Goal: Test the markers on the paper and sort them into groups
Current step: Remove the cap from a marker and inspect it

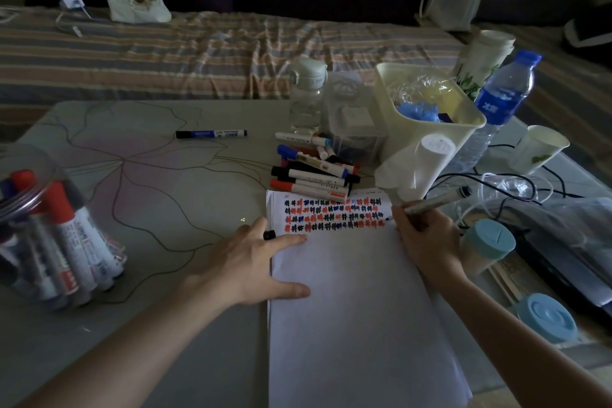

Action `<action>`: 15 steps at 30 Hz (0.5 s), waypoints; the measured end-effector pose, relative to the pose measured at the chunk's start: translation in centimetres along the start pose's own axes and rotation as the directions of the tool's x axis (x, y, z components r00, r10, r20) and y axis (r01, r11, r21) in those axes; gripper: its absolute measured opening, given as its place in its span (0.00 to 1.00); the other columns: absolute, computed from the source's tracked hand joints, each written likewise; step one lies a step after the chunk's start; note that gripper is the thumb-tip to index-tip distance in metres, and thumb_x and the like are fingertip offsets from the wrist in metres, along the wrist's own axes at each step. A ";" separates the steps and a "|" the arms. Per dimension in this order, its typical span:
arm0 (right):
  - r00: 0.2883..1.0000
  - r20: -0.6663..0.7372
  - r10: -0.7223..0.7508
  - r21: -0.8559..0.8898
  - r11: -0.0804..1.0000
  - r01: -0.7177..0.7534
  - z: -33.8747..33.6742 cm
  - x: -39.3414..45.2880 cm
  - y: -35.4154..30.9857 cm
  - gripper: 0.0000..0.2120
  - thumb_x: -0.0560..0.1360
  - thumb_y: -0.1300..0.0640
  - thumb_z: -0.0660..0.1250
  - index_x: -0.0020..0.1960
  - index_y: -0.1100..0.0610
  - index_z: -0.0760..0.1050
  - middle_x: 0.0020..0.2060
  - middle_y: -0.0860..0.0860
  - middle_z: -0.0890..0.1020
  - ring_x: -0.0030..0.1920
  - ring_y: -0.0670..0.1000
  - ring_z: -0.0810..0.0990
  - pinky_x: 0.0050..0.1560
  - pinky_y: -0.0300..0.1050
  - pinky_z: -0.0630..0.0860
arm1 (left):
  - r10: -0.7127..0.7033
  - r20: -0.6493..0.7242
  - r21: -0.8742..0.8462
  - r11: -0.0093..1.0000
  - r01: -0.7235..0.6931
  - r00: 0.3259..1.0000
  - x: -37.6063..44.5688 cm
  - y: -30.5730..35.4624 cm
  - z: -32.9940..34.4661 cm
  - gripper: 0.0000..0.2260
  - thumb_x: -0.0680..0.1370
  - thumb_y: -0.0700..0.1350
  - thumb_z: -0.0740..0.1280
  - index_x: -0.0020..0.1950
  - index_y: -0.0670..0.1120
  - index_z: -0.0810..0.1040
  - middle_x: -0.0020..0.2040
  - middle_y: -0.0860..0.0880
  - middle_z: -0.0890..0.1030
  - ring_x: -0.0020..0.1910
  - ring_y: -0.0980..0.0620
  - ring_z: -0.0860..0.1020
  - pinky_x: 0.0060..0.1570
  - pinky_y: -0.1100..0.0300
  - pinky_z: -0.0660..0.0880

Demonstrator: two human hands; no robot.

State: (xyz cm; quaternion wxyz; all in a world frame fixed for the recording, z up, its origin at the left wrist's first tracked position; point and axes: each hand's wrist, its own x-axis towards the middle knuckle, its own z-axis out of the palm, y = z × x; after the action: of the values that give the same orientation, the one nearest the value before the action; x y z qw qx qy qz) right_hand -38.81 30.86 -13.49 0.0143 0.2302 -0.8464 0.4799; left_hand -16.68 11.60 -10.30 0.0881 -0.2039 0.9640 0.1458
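Your right hand (422,235) pinched the light, stiff marker (430,204) low near its tip; left hand (261,262), fingers spread, pressed the flimsy paper (357,308) flat.

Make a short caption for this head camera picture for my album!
Right hand tests a marker on the paper while the left hand holds it flat.

dim room | striped bed (198,53) behind | grey floral-lined table (149,175)
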 end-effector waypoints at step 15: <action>0.999 -0.004 0.042 -0.023 0.999 -0.042 0.5 0.4 -0.2 0.04 0.73 0.52 0.71 0.41 0.50 0.79 0.35 0.44 0.81 0.38 0.43 0.80 0.37 0.39 0.75 | 0.016 -0.011 0.012 1.000 -0.015 1.000 0.5 -0.7 0.7 0.41 0.61 0.80 0.58 0.72 0.72 0.53 0.49 0.56 0.56 0.50 0.55 0.61 0.40 0.61 0.66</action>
State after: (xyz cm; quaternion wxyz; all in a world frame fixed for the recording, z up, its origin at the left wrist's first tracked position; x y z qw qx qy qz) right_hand -39.00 30.20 -13.49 0.0085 0.2112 -0.8565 0.4709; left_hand -16.75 11.04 -11.29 0.0828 -0.1968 0.9669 0.1397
